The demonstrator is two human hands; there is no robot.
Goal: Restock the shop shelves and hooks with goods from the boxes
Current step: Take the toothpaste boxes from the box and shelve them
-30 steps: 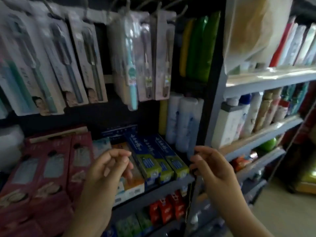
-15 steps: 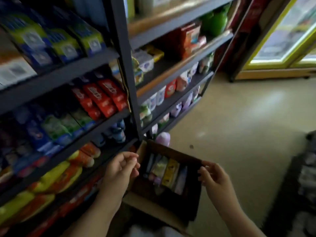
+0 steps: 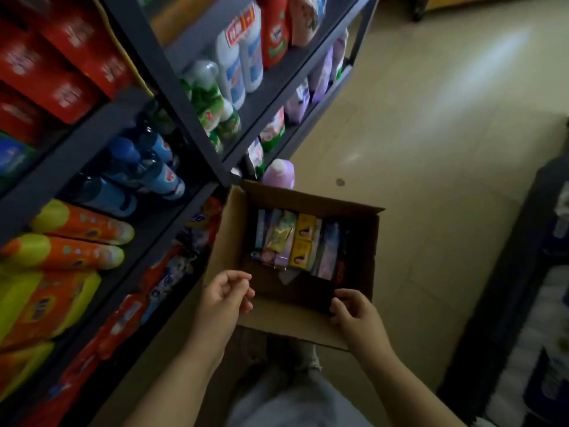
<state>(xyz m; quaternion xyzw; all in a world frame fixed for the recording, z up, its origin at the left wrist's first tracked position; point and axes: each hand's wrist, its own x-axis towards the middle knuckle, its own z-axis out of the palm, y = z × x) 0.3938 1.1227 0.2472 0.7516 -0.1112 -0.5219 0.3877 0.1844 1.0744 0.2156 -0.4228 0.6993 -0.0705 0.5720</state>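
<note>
An open cardboard box (image 3: 234, 235) sits on the floor beside the shelving, with several coloured packets (image 3: 295, 241) standing in its far half; a yellow one is in the middle. My left hand (image 3: 226, 295) hovers over the box's near left corner, fingers loosely curled, holding nothing. My right hand (image 3: 354, 309) hovers at the near right edge of the box, fingers also loosely curled and empty. Both hands are above the box's near rim, apart from the packets.
Dark metal shelves (image 3: 172, 72) fill the left, holding red cartons, blue bottles (image 3: 144, 167), orange and yellow bottles (image 3: 77, 238) and white and green bottles (image 3: 215, 97). A purple bottle (image 3: 278, 174) stands behind the box. Tan floor lies to the right, and a dark rack (image 3: 542, 272) at the far right.
The view has swung down from the toothbrush hooks and toothpaste shelf to the box on the floor. Both hands have come down with it and hang over the box's near rim.
</note>
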